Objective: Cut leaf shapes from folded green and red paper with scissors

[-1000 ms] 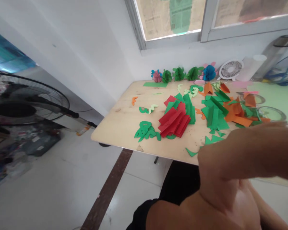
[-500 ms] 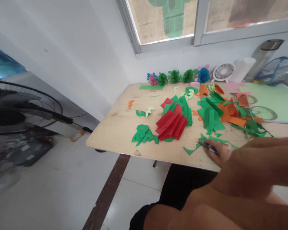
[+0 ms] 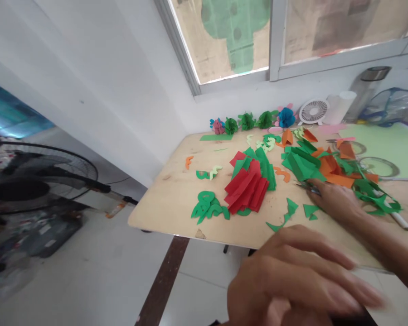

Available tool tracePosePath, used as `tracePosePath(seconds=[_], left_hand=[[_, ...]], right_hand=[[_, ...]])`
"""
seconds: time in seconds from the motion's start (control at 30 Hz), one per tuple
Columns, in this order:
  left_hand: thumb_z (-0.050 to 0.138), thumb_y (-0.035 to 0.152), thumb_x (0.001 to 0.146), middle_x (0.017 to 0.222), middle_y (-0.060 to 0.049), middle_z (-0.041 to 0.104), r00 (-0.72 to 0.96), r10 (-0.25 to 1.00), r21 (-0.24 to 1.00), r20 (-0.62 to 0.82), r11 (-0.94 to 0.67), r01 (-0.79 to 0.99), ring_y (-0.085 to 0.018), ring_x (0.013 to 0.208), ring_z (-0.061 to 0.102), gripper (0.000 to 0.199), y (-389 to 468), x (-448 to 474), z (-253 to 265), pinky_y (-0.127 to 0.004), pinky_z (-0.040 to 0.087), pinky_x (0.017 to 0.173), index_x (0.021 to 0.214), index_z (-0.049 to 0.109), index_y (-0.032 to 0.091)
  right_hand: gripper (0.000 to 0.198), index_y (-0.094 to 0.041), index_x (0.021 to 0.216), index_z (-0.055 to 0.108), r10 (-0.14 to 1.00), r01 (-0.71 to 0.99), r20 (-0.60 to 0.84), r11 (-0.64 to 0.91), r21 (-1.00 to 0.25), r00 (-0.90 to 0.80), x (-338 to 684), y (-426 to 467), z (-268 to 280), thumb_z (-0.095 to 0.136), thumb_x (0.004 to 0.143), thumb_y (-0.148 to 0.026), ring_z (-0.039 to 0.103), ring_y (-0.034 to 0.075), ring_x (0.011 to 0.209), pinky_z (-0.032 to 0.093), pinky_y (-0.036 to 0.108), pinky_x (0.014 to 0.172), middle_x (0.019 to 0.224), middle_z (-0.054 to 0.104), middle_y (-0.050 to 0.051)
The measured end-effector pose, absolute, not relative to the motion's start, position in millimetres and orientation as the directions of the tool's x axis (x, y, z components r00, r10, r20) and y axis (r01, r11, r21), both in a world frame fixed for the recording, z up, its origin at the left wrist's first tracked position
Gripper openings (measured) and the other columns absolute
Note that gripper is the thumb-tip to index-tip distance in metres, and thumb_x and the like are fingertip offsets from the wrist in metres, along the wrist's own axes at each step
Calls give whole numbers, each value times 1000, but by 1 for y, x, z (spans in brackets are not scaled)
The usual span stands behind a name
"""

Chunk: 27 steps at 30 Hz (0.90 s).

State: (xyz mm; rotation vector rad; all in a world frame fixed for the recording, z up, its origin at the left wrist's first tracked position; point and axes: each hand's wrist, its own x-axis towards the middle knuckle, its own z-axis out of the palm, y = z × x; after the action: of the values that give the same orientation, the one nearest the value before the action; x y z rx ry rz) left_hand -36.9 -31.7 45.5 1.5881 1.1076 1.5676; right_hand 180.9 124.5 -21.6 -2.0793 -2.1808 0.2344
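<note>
My right hand (image 3: 336, 199) rests on the table, its fingers closed around a pair of small scissors (image 3: 305, 185) whose tips point left. Those fingers touch the near edge of a pile of folded green paper (image 3: 302, 165). Close to the camera, my left hand (image 3: 289, 267) hangs in front of the table edge with fingers stretched to the right, blurred and holding nothing visible. Green scraps (image 3: 290, 208) lie between the two hands. Left of them are a fanned stack of folded red paper (image 3: 246, 188) and a heap of cut green curved shapes (image 3: 209, 206).
Paper figures (image 3: 247, 121), a small white fan (image 3: 313, 111) and a bottle (image 3: 370, 90) line the wall. Orange paper (image 3: 335, 170), tape rolls (image 3: 379, 166) and a white stick (image 3: 399, 219) are at right. A large floor fan (image 3: 98, 185) stands left of the table.
My right hand has moved away from the green scraps up to the folded green pile, still with the scissors. My left hand has moved down and left in the view, uncovering the right forearm.
</note>
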Motion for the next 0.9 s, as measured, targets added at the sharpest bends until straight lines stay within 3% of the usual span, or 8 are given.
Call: tracePosePath(seconds=[0.07,0.17,0.3,0.37,0.43,0.6,0.83,0.9], left_hand=[[45,37,90,72,-4,69,-72,863,862,499,-487,140,-21,75,65,22,-15,-36,43,-37,53,70,88,64,27],[53,17,83,87,-7,68,35,918,797,395,-362,483,-21,84,62,13,9,-39,14,-37,50,76,93,61,20],[65,28,74,96,-10,65,166,964,506,209,-252,825,-28,91,58,28,35,-26,-32,-45,46,82,100,62,18],[63,32,75,98,-10,63,174,969,390,173,-230,892,-29,93,56,22,45,-15,-45,-46,45,83,92,63,18],[60,30,78,96,-9,63,181,973,351,143,-221,910,-28,95,55,15,52,-6,-50,-45,44,82,87,63,18],[57,15,76,93,-8,65,168,981,396,101,-195,897,-26,94,56,9,67,8,-48,-40,43,81,83,62,18],[55,20,79,89,-7,69,137,972,629,190,-227,744,-22,87,62,12,111,70,-24,-32,48,75,86,64,20],[59,27,79,94,-6,69,177,956,679,232,-290,674,-23,90,62,21,117,82,-19,-33,49,78,98,64,20]], right_hand=[[42,-16,114,66,998,980,-18,49,-195,-53,184,125,-20,43,88,-40,67,36,79,43,38,62,85,74,18],[40,-16,112,68,999,969,-8,50,-240,-54,187,118,-20,43,88,-37,68,34,82,46,36,65,92,75,16],[36,-20,107,69,997,939,6,70,-336,-73,193,97,-23,45,87,-39,70,26,86,50,29,68,97,76,8],[37,-20,107,69,998,924,24,66,-377,-62,198,83,-26,46,86,-40,69,26,94,51,28,73,105,74,8],[37,-20,107,70,998,893,55,30,-449,-6,205,69,-28,45,86,-39,69,28,93,53,31,72,106,74,8],[37,-23,101,73,993,879,99,-15,-476,71,218,45,-32,48,83,-43,69,32,95,54,35,72,102,75,9],[45,-23,96,75,977,855,135,-71,-514,163,228,41,-34,47,76,-53,69,35,89,54,39,69,91,76,10],[48,-23,96,75,968,848,136,-114,-518,213,234,41,-35,47,74,-55,69,36,87,54,41,67,88,76,10]])
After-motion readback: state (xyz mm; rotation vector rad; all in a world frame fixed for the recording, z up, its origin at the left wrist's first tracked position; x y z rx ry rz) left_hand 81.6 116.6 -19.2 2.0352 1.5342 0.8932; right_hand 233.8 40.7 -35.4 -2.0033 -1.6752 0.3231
